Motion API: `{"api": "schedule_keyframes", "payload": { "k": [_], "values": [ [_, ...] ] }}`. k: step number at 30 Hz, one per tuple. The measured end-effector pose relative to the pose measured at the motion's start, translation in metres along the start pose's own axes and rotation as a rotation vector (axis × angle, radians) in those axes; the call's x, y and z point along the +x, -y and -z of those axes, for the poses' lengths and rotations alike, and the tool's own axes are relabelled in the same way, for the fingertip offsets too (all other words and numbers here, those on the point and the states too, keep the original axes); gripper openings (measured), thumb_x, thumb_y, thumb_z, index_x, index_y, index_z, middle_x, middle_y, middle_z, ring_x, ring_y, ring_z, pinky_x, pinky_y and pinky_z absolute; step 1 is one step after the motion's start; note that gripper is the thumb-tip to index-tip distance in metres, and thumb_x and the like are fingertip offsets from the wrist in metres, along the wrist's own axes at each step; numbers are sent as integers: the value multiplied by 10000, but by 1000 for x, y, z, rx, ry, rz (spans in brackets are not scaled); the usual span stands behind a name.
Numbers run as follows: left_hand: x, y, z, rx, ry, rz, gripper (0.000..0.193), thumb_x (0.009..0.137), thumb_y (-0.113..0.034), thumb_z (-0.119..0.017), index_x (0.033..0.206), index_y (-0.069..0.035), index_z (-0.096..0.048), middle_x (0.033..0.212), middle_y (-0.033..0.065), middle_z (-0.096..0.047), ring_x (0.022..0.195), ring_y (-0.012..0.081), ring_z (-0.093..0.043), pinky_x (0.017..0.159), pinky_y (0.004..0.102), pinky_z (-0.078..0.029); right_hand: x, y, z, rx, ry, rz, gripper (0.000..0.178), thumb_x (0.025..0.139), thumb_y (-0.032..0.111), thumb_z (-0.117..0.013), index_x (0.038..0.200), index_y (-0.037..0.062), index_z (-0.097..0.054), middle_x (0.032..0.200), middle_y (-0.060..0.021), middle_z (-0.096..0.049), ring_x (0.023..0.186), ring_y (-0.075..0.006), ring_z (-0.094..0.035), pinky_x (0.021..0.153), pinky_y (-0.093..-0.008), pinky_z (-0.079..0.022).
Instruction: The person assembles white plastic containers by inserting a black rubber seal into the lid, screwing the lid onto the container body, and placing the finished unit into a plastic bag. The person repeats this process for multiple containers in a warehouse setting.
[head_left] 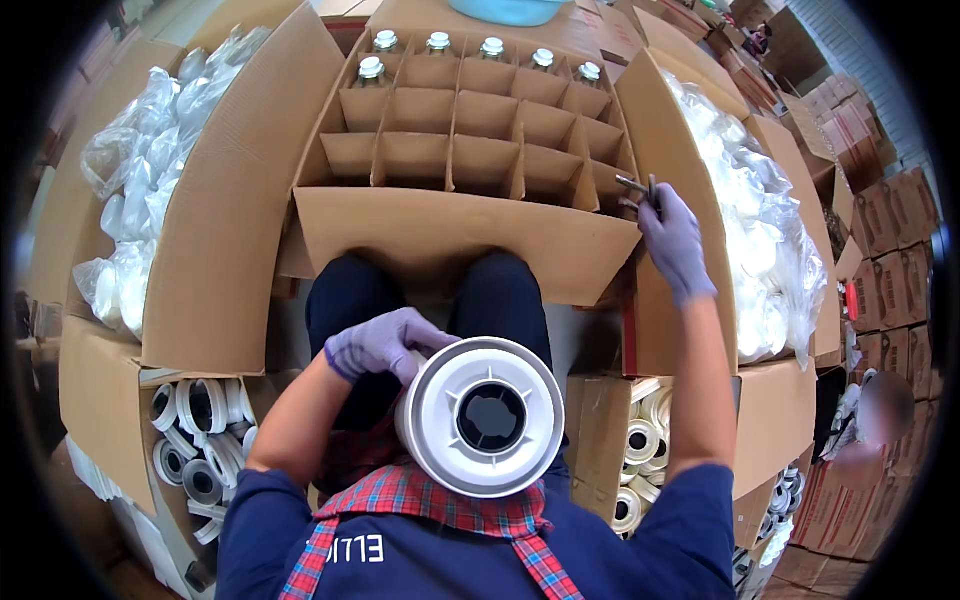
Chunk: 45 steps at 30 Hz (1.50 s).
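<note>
My left hand [388,346], in a light purple glove, grips the upper left side of a white round plastic container [432,440]. The container stands in front of my chest with its round ribbed end facing up. A dark round centre shows inside that end. My right hand [675,242], gloved alike, is closed around a dark metal tool with two slim prongs [638,188]. It is at the near right corner of a divided carton [450,235]. Several bottles with white caps [492,47] stand in the carton's far cells; the near cells show bare cardboard walls.
Open cartons with white pieces in clear plastic bags stand at left [150,160] and right [755,230]. Lower boxes hold white plastic rings [203,485] and cream ones [640,440]. A light blue basin [508,10] sits beyond the carton. Stacked cartons [890,280] and another person are at right.
</note>
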<state>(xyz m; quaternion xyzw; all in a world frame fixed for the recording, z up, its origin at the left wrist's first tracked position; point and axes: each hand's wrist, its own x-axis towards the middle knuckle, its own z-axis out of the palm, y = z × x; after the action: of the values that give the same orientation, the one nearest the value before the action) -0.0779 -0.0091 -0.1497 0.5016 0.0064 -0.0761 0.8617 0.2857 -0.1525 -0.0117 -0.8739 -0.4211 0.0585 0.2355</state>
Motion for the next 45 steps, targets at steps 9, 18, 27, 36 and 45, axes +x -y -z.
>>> {"api": "schedule_keyframes", "payload": {
  "k": [9, 18, 27, 36, 45],
  "values": [
    [48, -9, -7, -136, 289, 192, 941, 590, -324, -960, 1339, 95, -574, 1194, 128, -708, 1034, 137, -661, 929, 267, -531, -167, 88, 45, -100, 242, 1439, 149, 743, 190, -709, 853, 99, -671, 1096, -140, -646, 1044, -291, -643, 923, -428, -580],
    [21, -23, -39, 115, 116, 116, 914, 578, -383, -937, 1297, 85, -621, 1095, 107, -741, 993, 131, -668, 916, 271, -526, -186, 99, 48, -247, 631, 1269, 174, 805, 273, -672, 824, 111, -610, 773, -56, -580, 772, -224, -654, 618, -369, -547],
    [-36, 18, -128, 962, -448, -351, 763, 681, -396, -887, 1300, -30, -634, 949, 159, -736, 864, 326, -742, 812, 357, -586, -250, 30, 4, 696, 668, -378, 375, 994, 377, -607, 884, 22, -659, 710, -78, -630, 675, -194, -631, 646, -343, -511],
    [28, -42, -46, 327, 129, 141, 870, 611, -366, -951, 1312, 36, -630, 1119, 109, -740, 1016, 132, -667, 958, 259, -499, -192, 73, 58, -301, 521, 1161, 117, 826, 247, -662, 859, 140, -628, 833, -30, -577, 755, -172, -603, 630, -303, -477],
    [-12, -18, -70, 545, -127, -23, 852, 605, -441, -907, 1276, 17, -649, 1021, 108, -754, 904, 112, -683, 838, 276, -537, -205, 61, 37, -103, 930, 752, 129, 881, 212, -636, 970, 120, -619, 830, -105, -617, 787, -275, -688, 641, -395, -549]
  ]
}}
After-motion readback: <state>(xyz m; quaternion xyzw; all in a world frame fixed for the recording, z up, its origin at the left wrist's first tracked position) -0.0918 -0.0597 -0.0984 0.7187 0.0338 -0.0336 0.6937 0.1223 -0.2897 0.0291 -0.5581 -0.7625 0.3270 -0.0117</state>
